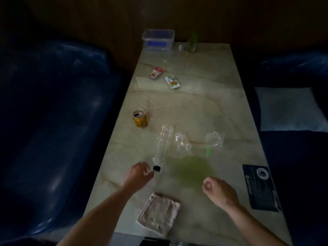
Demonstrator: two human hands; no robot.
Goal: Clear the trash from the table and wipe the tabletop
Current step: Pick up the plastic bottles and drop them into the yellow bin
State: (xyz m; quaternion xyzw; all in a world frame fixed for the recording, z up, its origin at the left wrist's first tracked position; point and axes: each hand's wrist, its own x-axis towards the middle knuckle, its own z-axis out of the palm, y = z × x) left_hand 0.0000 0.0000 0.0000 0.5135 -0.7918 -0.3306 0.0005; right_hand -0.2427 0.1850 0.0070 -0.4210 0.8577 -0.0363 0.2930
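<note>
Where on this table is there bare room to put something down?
Bare marble lies between the sachets and the can, stretching to the right edge. Crowded: the near middle, with bottle, clear wrappers, green spill, cloth and both hands.

You are seated in a dim booth, the kind found in a small eatery or lounge. A long marble-patterned table point(204, 107) runs away from you to a dark wood-panelled wall point(230, 20), with shiny blue padded benches point(53, 112) along both long sides. A printed dark card point(260, 188) lies flat at the table's right edge. At the far end stand a clear lidded box point(158, 39) and a green bottle point(193, 42). Sauce packets point(156, 72) and a drink can point(139, 118) litter the top.
</note>
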